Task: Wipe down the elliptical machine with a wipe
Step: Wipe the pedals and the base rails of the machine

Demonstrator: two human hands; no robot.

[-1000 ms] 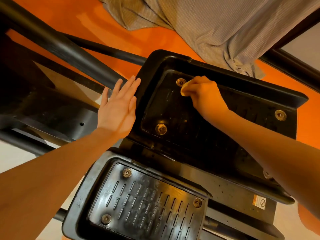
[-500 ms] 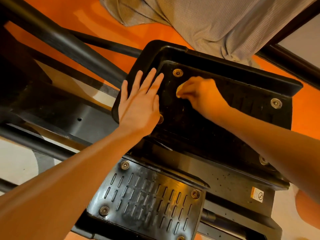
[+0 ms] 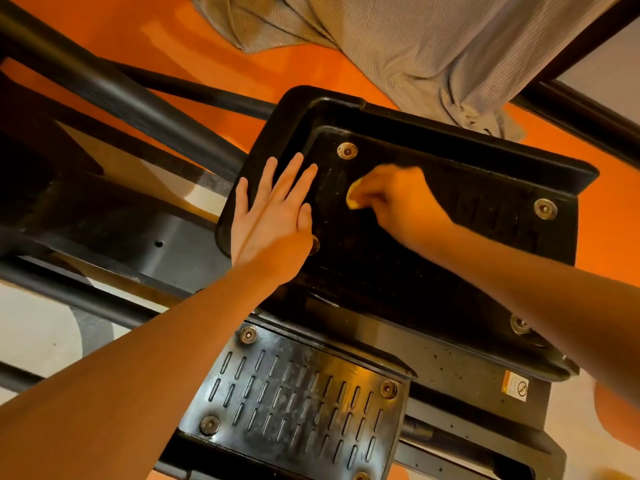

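A black elliptical foot pedal [image 3: 450, 157] with metal bolts fills the middle of the view. My right hand [image 3: 398, 199] grips a small yellow wipe [image 3: 353, 197] and presses it on the pedal's inner surface near the upper left bolt; the hand is blurred. My left hand [image 3: 273, 223] lies flat with straight fingers on the pedal's left rim. A second ribbed black pedal [image 3: 298, 400] sits lower, nearer to me.
Black frame tubes [image 3: 114, 95] run diagonally at upper left. An orange floor [image 3: 214, 46] lies beneath, with a grey cloth [image 3: 398, 43] draped at the top. A warning sticker [image 3: 516, 389] marks the machine's rail at lower right.
My left hand moved right from beside the pedal onto its left rim and stays flat there. My right hand slid the wipe down from the upper left bolt, rubbing the pedal surface.
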